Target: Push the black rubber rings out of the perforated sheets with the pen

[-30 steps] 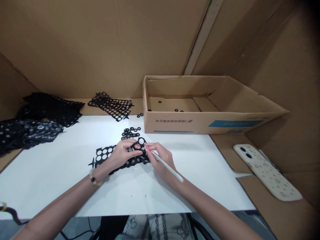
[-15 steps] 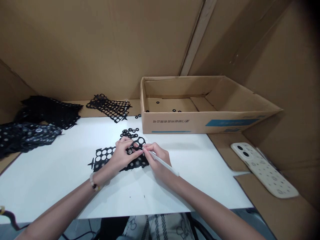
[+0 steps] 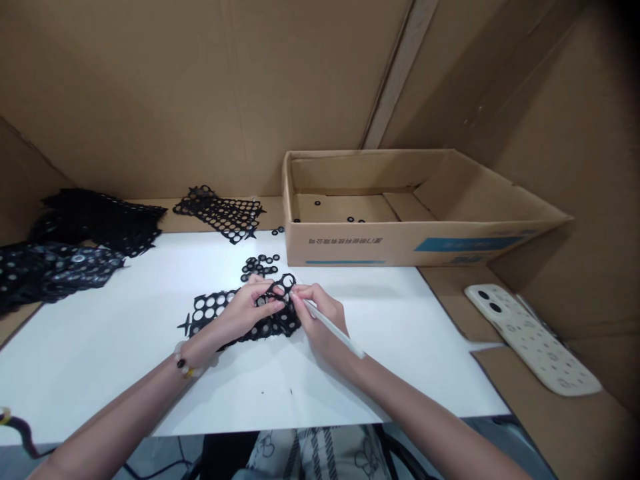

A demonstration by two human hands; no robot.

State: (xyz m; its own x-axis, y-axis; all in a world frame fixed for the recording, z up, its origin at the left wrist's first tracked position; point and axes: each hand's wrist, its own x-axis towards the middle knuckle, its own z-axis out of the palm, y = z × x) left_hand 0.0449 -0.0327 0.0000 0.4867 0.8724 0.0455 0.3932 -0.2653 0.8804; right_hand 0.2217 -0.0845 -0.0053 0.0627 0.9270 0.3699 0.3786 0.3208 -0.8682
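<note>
Pinching a slim white stylus (image 3: 334,328) tightly in your right hand (image 3: 320,320), you are bringing its tip against the black perforated sheet (image 3: 283,325), which your left hand (image 3: 245,310) is grasping by its upper edge. That sheet is lying on the white table (image 3: 100,347), just below a scatter of small black rings (image 3: 259,268) and in front of a cardboard box (image 3: 345,250).

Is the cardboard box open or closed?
Open: the cardboard box has nothing over its top, and small black rings show on its floor.
</note>
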